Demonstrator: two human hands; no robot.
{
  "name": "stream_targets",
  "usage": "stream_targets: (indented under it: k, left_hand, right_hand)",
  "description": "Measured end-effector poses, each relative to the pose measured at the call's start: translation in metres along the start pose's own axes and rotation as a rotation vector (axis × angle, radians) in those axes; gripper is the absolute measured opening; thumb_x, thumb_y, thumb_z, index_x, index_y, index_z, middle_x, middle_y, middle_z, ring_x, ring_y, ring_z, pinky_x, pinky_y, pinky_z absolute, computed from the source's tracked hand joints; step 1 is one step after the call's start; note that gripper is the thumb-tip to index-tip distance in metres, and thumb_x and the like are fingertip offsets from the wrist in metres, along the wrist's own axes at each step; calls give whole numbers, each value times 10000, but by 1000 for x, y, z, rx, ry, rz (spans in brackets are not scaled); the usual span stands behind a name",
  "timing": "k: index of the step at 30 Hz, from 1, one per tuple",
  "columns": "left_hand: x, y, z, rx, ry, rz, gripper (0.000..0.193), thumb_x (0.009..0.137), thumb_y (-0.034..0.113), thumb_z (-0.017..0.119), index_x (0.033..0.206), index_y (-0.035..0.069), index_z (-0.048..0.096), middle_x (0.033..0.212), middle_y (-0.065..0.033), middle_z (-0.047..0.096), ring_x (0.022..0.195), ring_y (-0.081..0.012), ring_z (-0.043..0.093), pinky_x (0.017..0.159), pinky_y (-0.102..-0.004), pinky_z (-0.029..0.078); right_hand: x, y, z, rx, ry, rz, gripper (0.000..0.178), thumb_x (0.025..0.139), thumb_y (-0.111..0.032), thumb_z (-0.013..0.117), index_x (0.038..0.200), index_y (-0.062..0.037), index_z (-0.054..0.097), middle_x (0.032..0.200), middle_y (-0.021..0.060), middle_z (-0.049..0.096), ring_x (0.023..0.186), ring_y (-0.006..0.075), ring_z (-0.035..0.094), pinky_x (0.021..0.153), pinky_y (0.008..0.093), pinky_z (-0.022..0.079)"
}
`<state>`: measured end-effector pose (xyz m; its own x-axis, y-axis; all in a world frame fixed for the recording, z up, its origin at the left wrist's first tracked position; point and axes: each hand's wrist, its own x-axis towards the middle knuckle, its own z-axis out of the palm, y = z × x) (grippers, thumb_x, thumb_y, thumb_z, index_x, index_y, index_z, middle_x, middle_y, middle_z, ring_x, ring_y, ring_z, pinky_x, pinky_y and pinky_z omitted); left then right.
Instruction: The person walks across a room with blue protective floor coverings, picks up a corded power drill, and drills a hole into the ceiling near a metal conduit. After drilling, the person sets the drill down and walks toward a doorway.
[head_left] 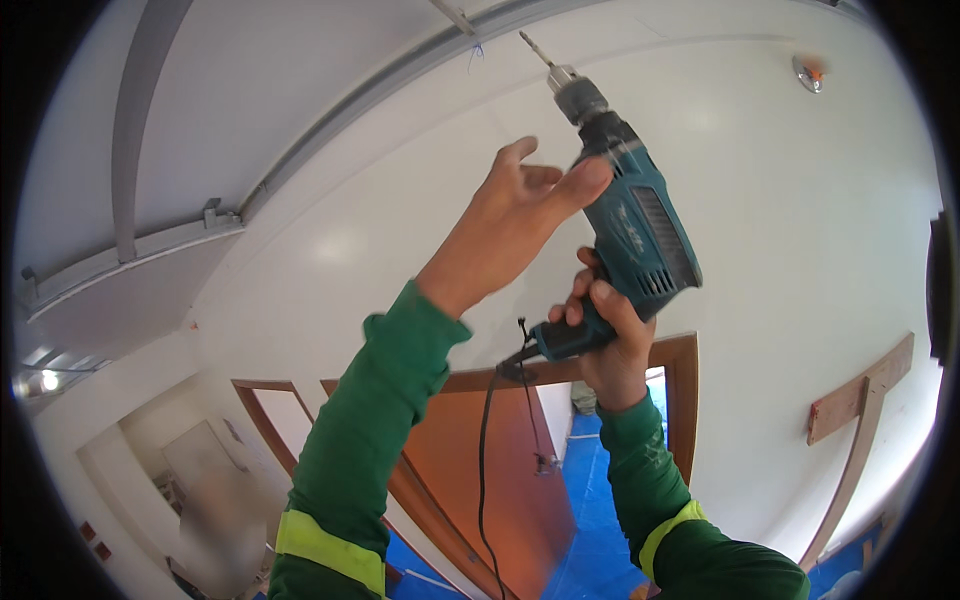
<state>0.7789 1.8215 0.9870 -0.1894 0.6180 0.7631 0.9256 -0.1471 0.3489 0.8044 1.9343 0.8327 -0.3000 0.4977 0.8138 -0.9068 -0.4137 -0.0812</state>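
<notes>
A teal and black corded power drill [640,225] is raised in front of me, tilted with its long bit [535,46] pointing up and left toward the metal ceiling channel. My right hand [615,335] is wrapped round its handle. Beside the drill's front body is my left hand [510,220], fingers apart. Its thumb overlaps the casing; whether it presses there I cannot tell. From the handle's end the black power cable [484,480] runs down. A small metal piece [546,464] dangles on a thin cord nearby.
Metal ceiling channels [350,105] cross overhead, with a blue wire tie [477,52] on one. A round fitting [809,74] is on the white wall. Below stand an orange-brown door [480,490] and blue floor covering [588,500]. A T-shaped wooden prop [852,410] leans at right.
</notes>
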Motion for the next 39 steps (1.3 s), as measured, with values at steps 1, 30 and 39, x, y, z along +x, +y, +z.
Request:
stream_targets:
  k: [1, 30, 39]
  left_hand:
    - [15, 3, 8, -8, 10, 6, 1110, 927, 691, 765, 1552, -144, 384, 1367, -221, 638, 1354, -293, 592, 1161, -401, 461]
    - [151, 60, -39, 625, 3, -182, 982, 843, 709, 807, 1344, -106, 586, 1140, -208, 680, 1113, -317, 715, 1104, -457, 516]
    - [143, 60, -44, 677, -11, -163, 1027, 853, 706, 803, 1372, -139, 534, 1153, -235, 667, 1144, -343, 716, 1120, -472, 515]
  right_hand:
    - [10, 3, 3, -8, -8, -15, 491, 936, -143, 725, 1351, 84, 596, 981, 114, 651, 769, 183, 655, 775, 403, 616]
    - [140, 51, 86, 638, -117, 132, 319, 907, -102, 708, 1179, 40, 623, 993, 114, 661, 905, 236, 694, 735, 418, 607]
    - [137, 67, 97, 710, -124, 158, 335, 907, -104, 706, 1197, 37, 616, 998, 125, 661, 910, 243, 692, 745, 423, 604]
